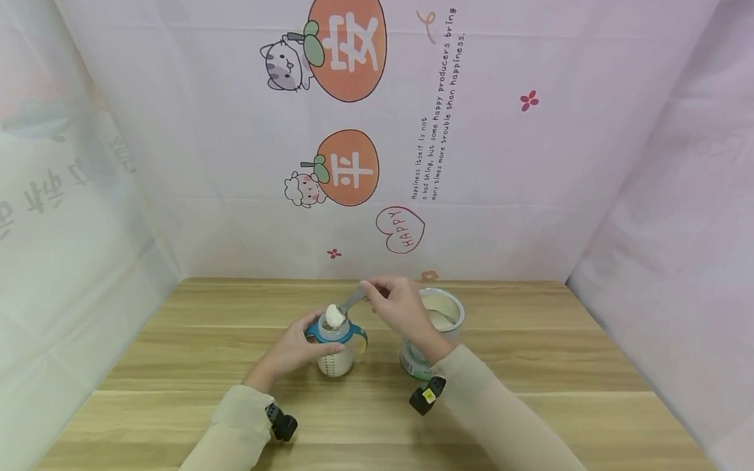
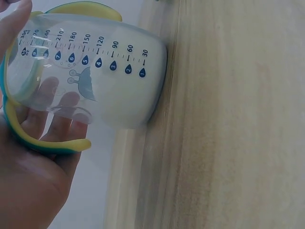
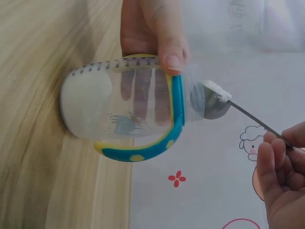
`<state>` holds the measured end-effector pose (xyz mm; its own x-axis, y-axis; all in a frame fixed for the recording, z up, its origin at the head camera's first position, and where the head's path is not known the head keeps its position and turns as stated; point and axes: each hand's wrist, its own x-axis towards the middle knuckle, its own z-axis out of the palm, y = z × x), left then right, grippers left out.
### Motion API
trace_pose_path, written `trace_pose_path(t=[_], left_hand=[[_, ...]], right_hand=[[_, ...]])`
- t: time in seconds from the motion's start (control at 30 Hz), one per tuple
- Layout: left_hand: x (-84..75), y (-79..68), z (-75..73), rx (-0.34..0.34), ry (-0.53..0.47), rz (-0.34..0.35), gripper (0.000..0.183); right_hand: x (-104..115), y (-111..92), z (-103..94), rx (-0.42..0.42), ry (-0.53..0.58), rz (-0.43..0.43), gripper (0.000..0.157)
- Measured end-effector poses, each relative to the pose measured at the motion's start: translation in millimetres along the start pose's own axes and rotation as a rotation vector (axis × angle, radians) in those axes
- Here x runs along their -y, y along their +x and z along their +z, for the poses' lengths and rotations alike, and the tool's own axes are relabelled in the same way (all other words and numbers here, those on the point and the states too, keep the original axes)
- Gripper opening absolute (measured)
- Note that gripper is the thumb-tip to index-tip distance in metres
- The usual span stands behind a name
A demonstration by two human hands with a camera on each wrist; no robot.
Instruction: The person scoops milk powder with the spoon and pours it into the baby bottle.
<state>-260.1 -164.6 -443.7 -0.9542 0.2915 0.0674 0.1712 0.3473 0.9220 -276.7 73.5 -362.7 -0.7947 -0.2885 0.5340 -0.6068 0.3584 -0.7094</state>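
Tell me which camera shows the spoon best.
The right wrist view: it shows the spoon large and side-on, heaped with white powder, at the bottle's mouth. The head view shows it smaller, from above; the left wrist view doesn't show it.

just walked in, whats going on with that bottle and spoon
A person's left hand holds a clear bottle upright on the wooden table, gripping it near the top. The right hand pinches a spoon whose bowl, heaped with white powder, is at the bottle's open mouth. That scoop hasn't been tipped in yet, though whitish contents already sit in the bottle's lower part. An open can stands beside the right forearm.
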Motion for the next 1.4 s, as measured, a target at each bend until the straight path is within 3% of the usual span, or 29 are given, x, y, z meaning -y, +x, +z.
trace_pose_path(t=[0.2,0.5,0.77,1.1,1.4], left_hand=[[0.1,-0.4,0.7,-0.006,-0.007,-0.011,0.083],[1.8,1.1,0.8,-0.003,-0.005,0.006,0.079],[2.4,2.5,0.2,0.026,-0.038,0.02,0.077],[2.8,2.7,-0.1,0.031,-0.033,0.013,0.078],[2.1,1.8,-0.1,0.035,-0.047,0.005,0.079]], right_hand=[[-1,-5,6.5,-0.015,-0.082,-0.093,0.017],[-2,-12,15.0,-0.04,-0.246,-0.341,0.013],[-2,-20,16.5,-0.029,-0.318,-0.525,0.007],[-3,-26,16.9,-0.02,-0.401,-0.629,0.005],[-7,-28,17.8,-0.032,-0.48,-0.798,0.009]])
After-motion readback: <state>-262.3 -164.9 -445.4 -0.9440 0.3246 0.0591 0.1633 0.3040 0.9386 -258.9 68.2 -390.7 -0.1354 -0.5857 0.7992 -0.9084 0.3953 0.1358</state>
